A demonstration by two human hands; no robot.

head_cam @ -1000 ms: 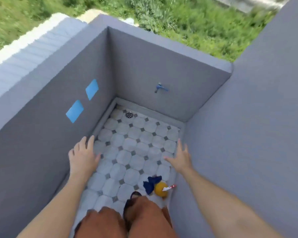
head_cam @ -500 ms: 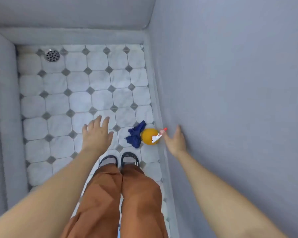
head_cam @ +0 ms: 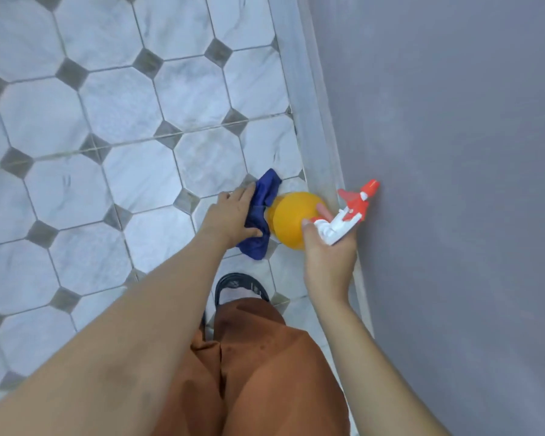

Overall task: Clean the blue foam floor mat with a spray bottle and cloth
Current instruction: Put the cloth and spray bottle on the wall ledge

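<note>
The right hand [head_cam: 328, 256] grips the white neck of the yellow spray bottle [head_cam: 293, 220], fingers wrapped under its red-and-white trigger head [head_cam: 348, 212], close to the grey wall [head_cam: 453, 152]. The left hand [head_cam: 230, 218] closes on the dark blue cloth [head_cam: 260, 215], which lies on the tiled floor [head_cam: 123, 105] touching the bottle. No blue foam mat shows.

The left hand [head_cam: 233, 217] covers part of a crumpled blue cloth [head_cam: 261, 215], its fingertips lost in the folds, while the right hand [head_cam: 329, 253] hides the neck of the yellow spray bottle [head_cam: 291, 218] beneath the white-and-red trigger head [head_cam: 348, 212]. Whether the bottle's base touches the tiled floor [head_cam: 123, 105] cannot be told. One black sandal [head_cam: 241, 283] shows only its front; brown trousers [head_cam: 265, 372] cover the rest and run off the bottom edge.
</note>
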